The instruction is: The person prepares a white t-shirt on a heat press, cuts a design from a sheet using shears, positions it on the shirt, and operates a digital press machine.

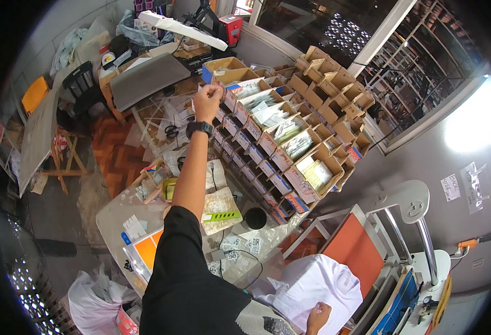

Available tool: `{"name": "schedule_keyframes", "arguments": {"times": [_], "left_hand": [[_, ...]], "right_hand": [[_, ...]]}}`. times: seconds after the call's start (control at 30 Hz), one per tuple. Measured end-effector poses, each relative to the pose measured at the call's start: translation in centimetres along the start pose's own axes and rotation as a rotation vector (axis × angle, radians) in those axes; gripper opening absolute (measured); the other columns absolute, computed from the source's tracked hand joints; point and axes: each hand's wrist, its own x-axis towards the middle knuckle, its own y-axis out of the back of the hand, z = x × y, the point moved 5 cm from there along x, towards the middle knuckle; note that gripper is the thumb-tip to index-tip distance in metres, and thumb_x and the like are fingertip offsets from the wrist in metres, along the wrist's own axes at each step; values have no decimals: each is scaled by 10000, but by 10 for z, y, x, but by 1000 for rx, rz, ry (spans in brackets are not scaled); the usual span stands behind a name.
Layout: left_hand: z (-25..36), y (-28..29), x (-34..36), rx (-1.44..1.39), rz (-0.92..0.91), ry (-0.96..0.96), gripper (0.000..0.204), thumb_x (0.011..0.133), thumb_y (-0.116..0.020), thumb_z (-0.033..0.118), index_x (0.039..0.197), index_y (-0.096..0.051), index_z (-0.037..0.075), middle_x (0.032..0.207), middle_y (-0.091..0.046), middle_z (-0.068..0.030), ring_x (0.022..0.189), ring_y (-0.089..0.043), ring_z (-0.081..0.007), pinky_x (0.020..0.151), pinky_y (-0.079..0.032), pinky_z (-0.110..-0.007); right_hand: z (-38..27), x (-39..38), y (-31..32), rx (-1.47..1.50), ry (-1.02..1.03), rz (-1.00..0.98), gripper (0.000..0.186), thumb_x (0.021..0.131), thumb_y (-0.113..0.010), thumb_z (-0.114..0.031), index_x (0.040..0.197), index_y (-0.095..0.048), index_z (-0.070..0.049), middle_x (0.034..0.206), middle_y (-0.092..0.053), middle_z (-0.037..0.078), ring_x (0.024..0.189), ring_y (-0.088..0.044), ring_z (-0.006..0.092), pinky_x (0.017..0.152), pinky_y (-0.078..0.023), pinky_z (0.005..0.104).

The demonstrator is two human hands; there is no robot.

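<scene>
My left hand (207, 103), with a dark watch on its wrist, is stretched far out to the front left corner of a cardboard organizer (281, 162). Its fingers are closed by the edge of a top compartment; what they hold, if anything, is too small to make out. Upright packets (262, 106) fill several top compartments. My right hand (318, 318) hangs low, its fingers curled, in front of a white T-shirt (326, 285). Whether it holds anything is hidden. The shirt lies spread beside a heat press (418, 209) with a reddish-orange pad (354, 251).
Below my left arm, the table (117, 209) bears a black cup (254, 219), a green ruler (221, 216), scissors (171, 132), cables and printed sheets. A white plastic bag (97, 301) stands at the lower left. Farther back are a black chair (80, 84) and a grey board (150, 81).
</scene>
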Motion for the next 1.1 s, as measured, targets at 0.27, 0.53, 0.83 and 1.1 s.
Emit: {"name": "schedule_keyframes", "arguments": {"times": [0.27, 0.53, 0.83, 1.1], "left_hand": [[22, -79, 53, 405, -446, -290, 134, 796, -691, 134, 873, -737, 36, 862, -727, -159, 768, -718, -219, 672, -540, -338], [-8, -136, 60, 1119, -508, -81, 239, 893, -550, 87, 1044, -725, 26, 1079, -688, -225, 1031, -673, -365, 849, -564, -431], [-38, -139, 79, 1097, -651, 15, 288, 772, -699, 182, 1014, -727, 28, 1054, -679, -236, 996, -674, -364, 863, -543, -435], [-10, -111, 91, 861, -585, -284, 183, 691, -819, 217, 800, -773, 77, 813, -710, -177, 771, -703, -318, 748, -552, -386]], "right_hand": [[13, -2, -3, -127, -37, -118, 283, 867, -632, -230, 1070, -688, -41, 1108, -638, 193, 1050, -600, 357, 943, -466, 418], [11, -5, 0, -33, -34, -89, 241, 845, -639, -195, 1027, -688, -45, 1094, -634, 169, 1050, -593, 351, 951, -464, 410], [2, -8, -2, -38, -26, -81, 281, 827, -618, -209, 1032, -673, -24, 1065, -611, 214, 1028, -553, 406, 937, -443, 453], [6, 2, -2, 3, -29, -119, 248, 820, -595, -184, 996, -652, -19, 1020, -606, 232, 997, -550, 415, 911, -442, 472]]}}
